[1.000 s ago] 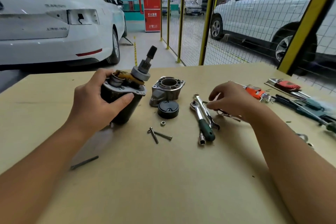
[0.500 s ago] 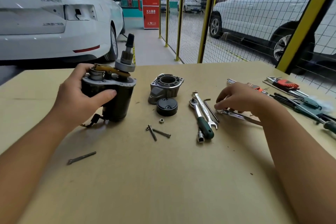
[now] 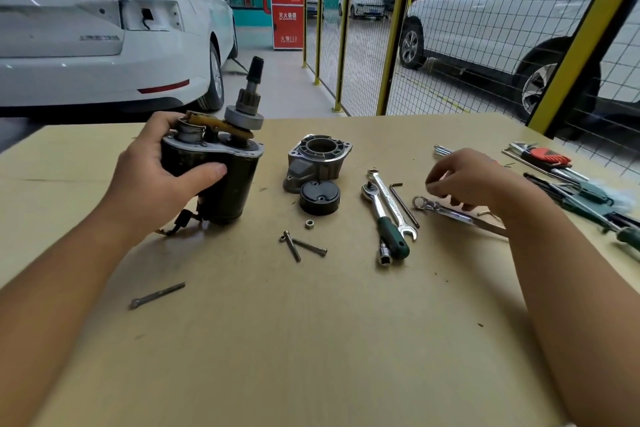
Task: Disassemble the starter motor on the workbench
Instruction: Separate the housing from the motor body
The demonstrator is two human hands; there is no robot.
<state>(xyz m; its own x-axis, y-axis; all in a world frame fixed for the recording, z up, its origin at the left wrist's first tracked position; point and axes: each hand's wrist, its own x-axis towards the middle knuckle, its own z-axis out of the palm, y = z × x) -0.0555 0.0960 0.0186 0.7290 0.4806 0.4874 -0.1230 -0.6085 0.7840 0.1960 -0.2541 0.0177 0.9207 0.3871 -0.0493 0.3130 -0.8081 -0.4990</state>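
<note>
bare workbench (image 3: 311, 340) foreground, bolts (image 3: 303, 248) and ratchet (image 3: 386, 224) crowding centre

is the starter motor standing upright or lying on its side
Upright: the starter motor stands on end on the workbench, pinion shaft pointing up, gripped by the left hand.

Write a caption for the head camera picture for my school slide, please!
Left hand holds the starter motor upright on the workbench while the right hand hovers over a wrench.

1. Left hand (image 3: 156, 184): bare, no glove, ring or watch visible.
2. Right hand (image 3: 464, 180): bare, likewise without glove or jewellery.
3. Both forearms: uncovered up to the frame edge; no sleeve appears in view.
</note>
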